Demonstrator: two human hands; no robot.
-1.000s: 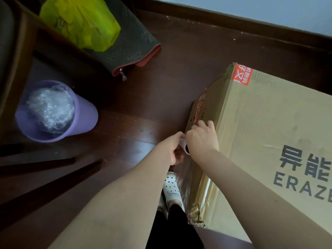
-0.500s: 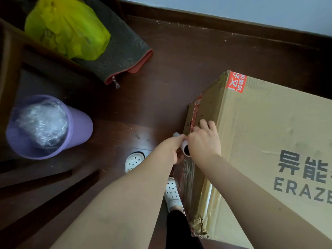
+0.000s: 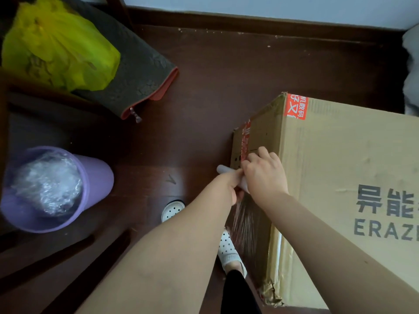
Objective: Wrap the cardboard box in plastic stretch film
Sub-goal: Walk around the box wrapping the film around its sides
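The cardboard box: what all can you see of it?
The cardboard box is big, plain brown, standing on the dark wooden floor. Its top bears dark print reading ERAZ and a red label at one corner; red tape runs down its near side. A lower corner is torn and crumpled. Clear stretch film lies taut against that side, drawn from a roll that the left hand and right hand hold by it.

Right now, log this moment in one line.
left hand: grips film roll | right hand: grips film roll | film: stretched along box side
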